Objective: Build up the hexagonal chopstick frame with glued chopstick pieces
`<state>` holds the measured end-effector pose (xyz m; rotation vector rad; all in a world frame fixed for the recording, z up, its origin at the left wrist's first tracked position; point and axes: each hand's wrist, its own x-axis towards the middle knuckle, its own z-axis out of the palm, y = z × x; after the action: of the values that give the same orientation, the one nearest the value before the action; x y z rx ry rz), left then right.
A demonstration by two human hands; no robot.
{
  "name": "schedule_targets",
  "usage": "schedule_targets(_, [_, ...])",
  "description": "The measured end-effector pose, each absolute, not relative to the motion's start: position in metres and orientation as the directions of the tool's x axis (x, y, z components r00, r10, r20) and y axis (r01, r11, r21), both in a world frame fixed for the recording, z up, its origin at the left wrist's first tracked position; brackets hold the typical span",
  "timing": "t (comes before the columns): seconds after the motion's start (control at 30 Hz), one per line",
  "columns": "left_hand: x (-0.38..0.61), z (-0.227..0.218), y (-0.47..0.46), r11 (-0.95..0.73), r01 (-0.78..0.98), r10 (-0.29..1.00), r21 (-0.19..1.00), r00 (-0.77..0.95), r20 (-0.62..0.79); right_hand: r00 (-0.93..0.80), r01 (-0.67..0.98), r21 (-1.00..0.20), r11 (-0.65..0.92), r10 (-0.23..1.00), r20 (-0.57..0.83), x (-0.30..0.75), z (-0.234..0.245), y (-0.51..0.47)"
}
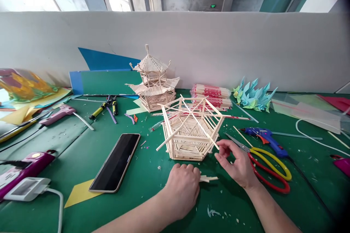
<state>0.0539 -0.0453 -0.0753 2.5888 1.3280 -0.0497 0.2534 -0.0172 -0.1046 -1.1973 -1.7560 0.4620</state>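
Note:
A six-sided frame of thin wooden sticks (188,147) stands on the green table, with longer sticks crossing over its open top. At the frame's front right corner, my right hand (237,164) has thumb and fingertips closed around the lower end of one long crossing stick (206,134). My left hand (182,188) is in a loose fist, knuckles up, just in front of the frame. Short wooden sticks (210,179) poke out from its right side; its fingertips are hidden beneath it. Behind the frame stands a finished-looking stick pagoda (154,80) with two roofs.
Scissors (269,165) and a blue glue gun (266,139) lie at the right. Stick packs (210,96) and blue folded paper (254,96) sit behind. Leftward are a phone (116,164), pliers (104,108), a pink glue gun (58,114) and a power strip (30,167). Cords cross both sides.

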Motion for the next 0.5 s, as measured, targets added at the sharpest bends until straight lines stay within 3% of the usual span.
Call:
schedule_targets(0.17, [0.069,-0.088,-0.026,-0.593,0.798,0.799,0.102,0.6,-0.05,-0.108,0.565,-0.692,0.449,0.872,0.478,0.242,-0.106,-0.016])
schedule_targets(0.5, [0.061,-0.106,-0.012,-0.645,0.761,0.764,0.074,0.644,0.041,-0.167,0.588,-0.682,0.435,0.89,0.424,0.231,-0.108,-0.001])
